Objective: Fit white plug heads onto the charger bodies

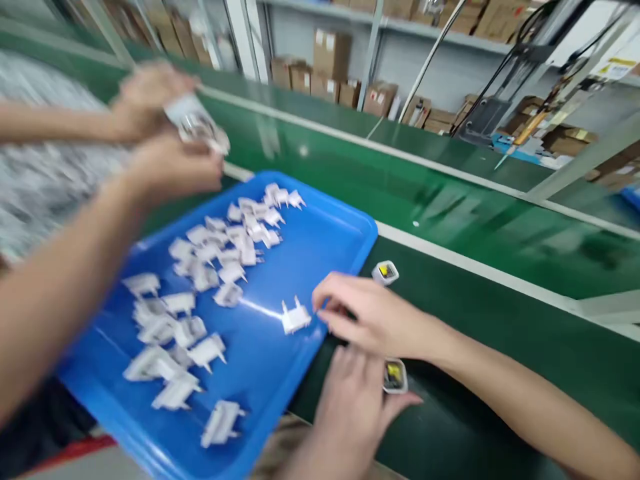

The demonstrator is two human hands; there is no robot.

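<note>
Right hand (373,317): fingertips nearly together, plug shell (296,318) at 9 o'clock. Left hand (353,400): thumb apart, housing (395,375) at 2 o'clock. Any grip is indeterminable.

Your workbench (500,320) has a dark green top that shows mostly to the right of the blue tray (310,233), which lies on it. A white strip (475,268) edges the top, partly hidden by the tray. Right of the tray's far right corner sits a small white housing (385,273); nearer you, also right of the tray, a second white housing (395,377) appears to rest.
</note>
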